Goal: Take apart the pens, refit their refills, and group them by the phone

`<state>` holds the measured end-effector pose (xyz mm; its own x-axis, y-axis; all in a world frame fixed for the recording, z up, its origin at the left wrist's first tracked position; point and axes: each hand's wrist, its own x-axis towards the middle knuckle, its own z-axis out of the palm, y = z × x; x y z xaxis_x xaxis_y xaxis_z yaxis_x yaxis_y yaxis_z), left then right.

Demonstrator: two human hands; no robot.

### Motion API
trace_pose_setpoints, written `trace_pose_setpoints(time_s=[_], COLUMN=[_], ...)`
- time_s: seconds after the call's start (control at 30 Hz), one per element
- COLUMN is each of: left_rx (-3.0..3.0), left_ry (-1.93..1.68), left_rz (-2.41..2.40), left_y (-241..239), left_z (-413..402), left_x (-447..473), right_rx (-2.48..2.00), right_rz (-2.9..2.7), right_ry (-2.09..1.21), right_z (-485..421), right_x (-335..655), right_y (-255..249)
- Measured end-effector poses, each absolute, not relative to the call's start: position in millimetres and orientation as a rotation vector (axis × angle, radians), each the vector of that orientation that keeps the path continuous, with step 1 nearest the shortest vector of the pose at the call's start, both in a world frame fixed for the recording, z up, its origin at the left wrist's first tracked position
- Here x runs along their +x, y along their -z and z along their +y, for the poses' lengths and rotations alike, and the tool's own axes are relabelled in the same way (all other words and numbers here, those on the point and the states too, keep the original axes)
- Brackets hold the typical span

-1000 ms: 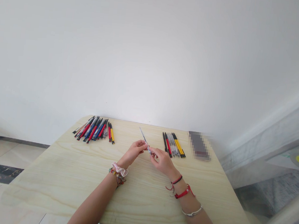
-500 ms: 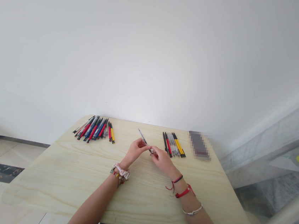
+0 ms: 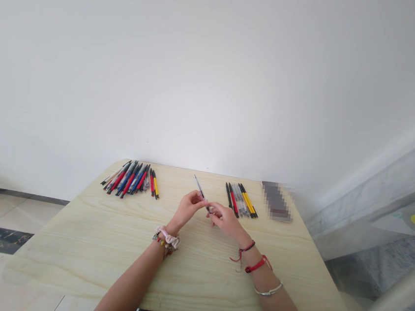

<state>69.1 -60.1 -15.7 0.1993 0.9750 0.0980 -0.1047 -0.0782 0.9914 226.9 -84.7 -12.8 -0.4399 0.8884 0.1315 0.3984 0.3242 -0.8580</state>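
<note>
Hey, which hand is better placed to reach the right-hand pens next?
Likely your right hand: it is nearer those pens, while your left hand is farther left. Both hands are on a slim pen, though.

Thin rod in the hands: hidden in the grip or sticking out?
Sticking out. The rod extends past the left hand; its near end is mostly covered, so cannot tell there.

Pale and dark on the thin pen (image 3: 200, 189). Red, blue, black and clear on the pen pile (image 3: 131, 179). Black, red, clear and yellow on the pen row (image 3: 241, 199). Light yellow with wavy lines on the table (image 3: 203, 269).
</note>
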Motion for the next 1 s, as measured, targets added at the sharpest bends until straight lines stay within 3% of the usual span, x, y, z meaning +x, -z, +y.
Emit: trace_pose_setpoints(time_s=[0.27, 0.57, 0.7, 1.0], left_rx=[1.283, 1.194, 1.174, 1.290], left_ry=[-1.173, -1.242, -1.269, -1.261], left_rz=[0.949, 1.313, 1.322, 1.469], left_y=[16.5, 12.6, 14.5, 20.9], left_z=[-58.3, -51.0, -48.5, -43.7], left_x=[68.9, 52.3, 47.2, 37.8], right_rx=[-1.168, -1.513, -1.706, -1.975], right_rz=[-1.884, -2.011, -2.075, -2.169], right_ry=[-0.977, -0.053, 0.212, 0.110], right_z=[-85.9, -78.8, -80.6, -86.2], right_x=[223.1, 234.8, 236.6, 232.8], right_y=[13.0, 15.3, 14.2, 10.5])
